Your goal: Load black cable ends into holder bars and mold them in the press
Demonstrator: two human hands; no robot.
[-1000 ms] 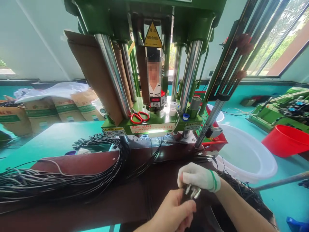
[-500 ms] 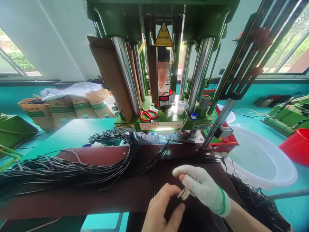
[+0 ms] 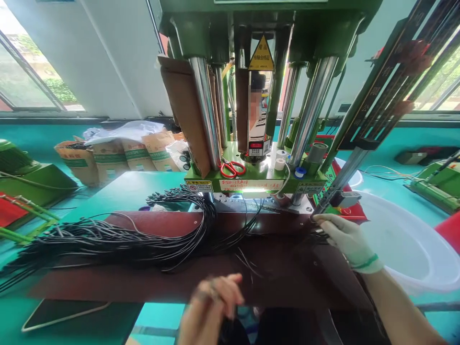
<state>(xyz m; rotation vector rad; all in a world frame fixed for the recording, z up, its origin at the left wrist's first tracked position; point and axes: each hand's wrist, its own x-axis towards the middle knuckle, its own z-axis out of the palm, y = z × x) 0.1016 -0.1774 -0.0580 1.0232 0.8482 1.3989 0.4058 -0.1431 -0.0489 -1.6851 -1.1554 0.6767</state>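
My left hand (image 3: 217, 299), bare and smeared by motion, is over the front edge of the brown work board (image 3: 283, 275). Whether it holds anything cannot be made out. My right hand (image 3: 347, 239), in a white glove with a green cuff band, reaches to the board's back right corner. Its thumb and fingertips are closed together beside the foot of the slanted metal post (image 3: 336, 184), where dark cable ends lie. What sits between them is hidden. A few loose black cables (image 3: 246, 261) lie on the board between the hands.
A thick bundle of black cables (image 3: 143, 244) covers the board's left side. Behind stands a green press (image 3: 247, 184) with red-handled scissors (image 3: 233, 168) on its ledge. A large white tub (image 3: 398, 239) is at the right; paper sacks (image 3: 132, 155) stand at the back left.
My hands have parted from around a small metal piece. The gloved right hand moved right and away to the board's corner; the left moved left and nearer. The camera view has shifted.
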